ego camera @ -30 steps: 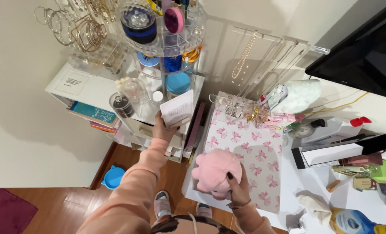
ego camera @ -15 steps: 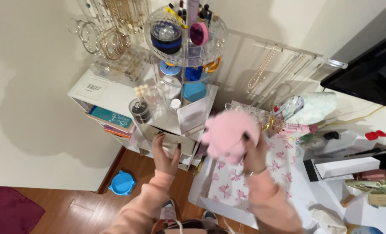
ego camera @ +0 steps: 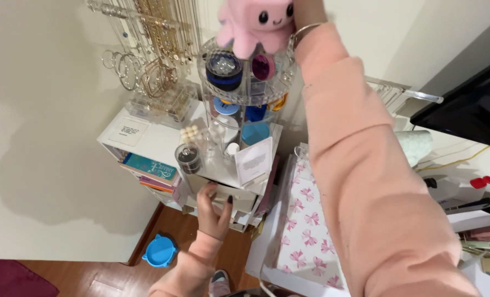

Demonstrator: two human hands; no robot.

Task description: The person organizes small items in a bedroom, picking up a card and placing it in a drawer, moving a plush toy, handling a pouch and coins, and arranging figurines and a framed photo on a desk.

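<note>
Left hand (ego camera: 214,206) hangs with fingers spread, holding nothing, at seven o'clock, just before the white drawer front (ego camera: 223,193); right hand (ego camera: 305,11), far nearer the toy, grips the pink plush octopus (ego camera: 254,23) at twelve o'clock, directly above the clear tiered acrylic cosmetics carousel (ego camera: 245,88)

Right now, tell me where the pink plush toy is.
The pink plush toy is at the top centre of the head view, held up in the right hand just above the clear tiered organiser.
</note>
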